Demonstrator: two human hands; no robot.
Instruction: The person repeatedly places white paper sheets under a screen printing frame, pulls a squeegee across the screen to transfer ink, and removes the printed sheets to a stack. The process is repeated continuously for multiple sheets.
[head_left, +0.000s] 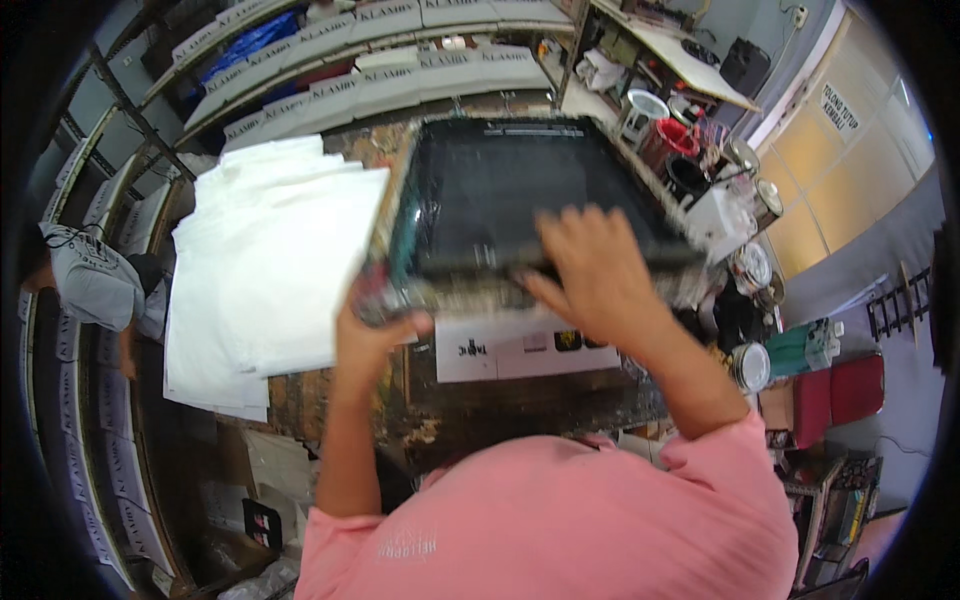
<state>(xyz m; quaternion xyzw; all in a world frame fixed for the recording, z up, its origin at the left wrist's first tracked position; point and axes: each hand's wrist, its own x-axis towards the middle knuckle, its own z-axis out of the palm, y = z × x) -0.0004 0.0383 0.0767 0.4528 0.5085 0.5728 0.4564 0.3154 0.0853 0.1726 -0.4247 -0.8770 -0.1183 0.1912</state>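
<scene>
A dark screen printing frame (540,190) is on the worktable in front of me, its near side tilted up. My left hand (375,335) is closed on its near left corner, thumb toward the front. Over the near edge, my right hand (595,265) reaches with fingers on the mesh side and thumb in front, closed around a dark bar (470,268) there. Motion blurs this hand, and I cannot tell whether the bar is a squeegee or part of the frame. Below the near edge shows a white printed sheet (480,360) with small dark marks.
A stack of white sheets (265,270) lies left of the frame. Paint tubs and cans (665,140) crowd the right side, with a green bottle (805,345) nearby. Shelves of white boxes (370,90) stand behind. At the left is another person (95,280).
</scene>
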